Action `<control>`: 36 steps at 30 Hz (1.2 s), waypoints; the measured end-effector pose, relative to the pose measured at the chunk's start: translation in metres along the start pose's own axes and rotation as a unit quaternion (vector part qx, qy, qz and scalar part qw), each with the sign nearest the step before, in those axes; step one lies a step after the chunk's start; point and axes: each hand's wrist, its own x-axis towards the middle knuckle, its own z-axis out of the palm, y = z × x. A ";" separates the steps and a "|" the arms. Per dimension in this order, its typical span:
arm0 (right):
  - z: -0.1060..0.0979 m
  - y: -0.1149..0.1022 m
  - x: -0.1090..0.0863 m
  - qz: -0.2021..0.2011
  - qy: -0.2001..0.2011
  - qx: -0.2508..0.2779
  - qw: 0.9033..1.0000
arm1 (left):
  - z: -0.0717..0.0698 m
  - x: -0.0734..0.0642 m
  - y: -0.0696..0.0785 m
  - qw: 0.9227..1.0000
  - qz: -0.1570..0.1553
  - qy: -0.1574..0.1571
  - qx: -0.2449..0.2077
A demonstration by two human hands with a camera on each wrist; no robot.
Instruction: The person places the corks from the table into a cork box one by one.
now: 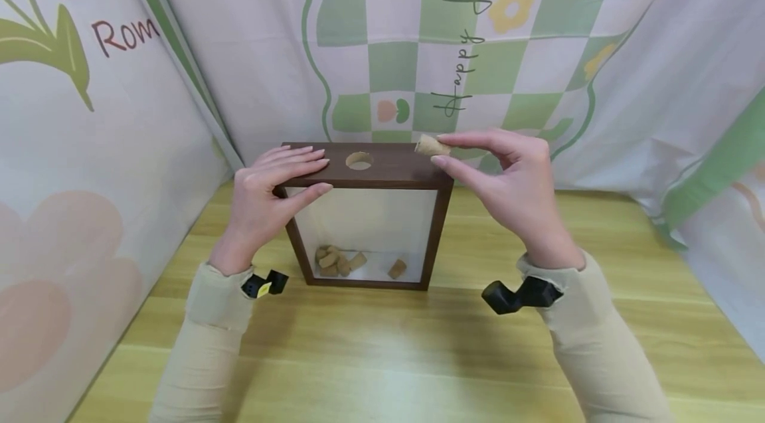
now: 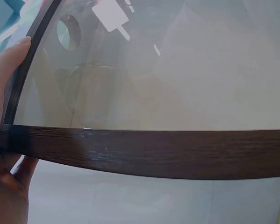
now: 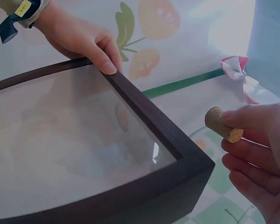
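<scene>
A dark brown wooden shadow box [image 1: 391, 170] with a clear front stands upright on the table. Its top has a round hole [image 1: 360, 161]. Several corks [image 1: 331, 260] lie inside at the bottom left, and a single cork [image 1: 397, 269] lies apart at the bottom right. My left hand [image 1: 277, 177] rests on the top's left end, thumb over the front edge; the left wrist view shows it at the frame's corner. Above the top's right end, my right hand [image 1: 508, 174] pinches a cork [image 3: 223, 125] between thumb and fingers, beside the frame in the right wrist view.
The light wood table [image 1: 370, 350] extends around the box. Behind it hangs a green-and-white checked curtain [image 1: 394, 64], with a flower-printed curtain [image 1: 66, 164] at the left. Black wrist cameras [image 1: 516, 295] sit on both sleeves.
</scene>
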 end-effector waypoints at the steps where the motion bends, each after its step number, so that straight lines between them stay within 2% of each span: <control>1: 0.001 0.002 0.001 0.000 -0.004 0.000 1.000 | 0.000 0.000 0.000 1.000 0.000 0.001 0.000; 6: 0.010 0.000 0.010 -0.008 -0.021 -0.007 1.000 | -0.001 0.000 0.000 1.000 0.001 -0.001 -0.001; 10: 0.017 -0.017 0.017 -0.029 -0.032 -0.004 0.999 | -0.001 0.000 0.000 1.000 -0.001 -0.008 0.002; 15: 0.025 -0.022 0.026 -0.029 -0.048 -0.001 0.998 | -0.001 -0.001 0.000 1.000 -0.002 -0.009 0.002; 25: 0.039 0.014 0.048 -0.024 -0.108 -0.037 0.993 | -0.002 0.001 0.002 1.000 -0.006 -0.002 0.000; 36: 0.052 0.022 0.052 0.020 -0.178 -0.043 0.983 | -0.002 0.001 0.002 1.000 -0.005 -0.006 0.004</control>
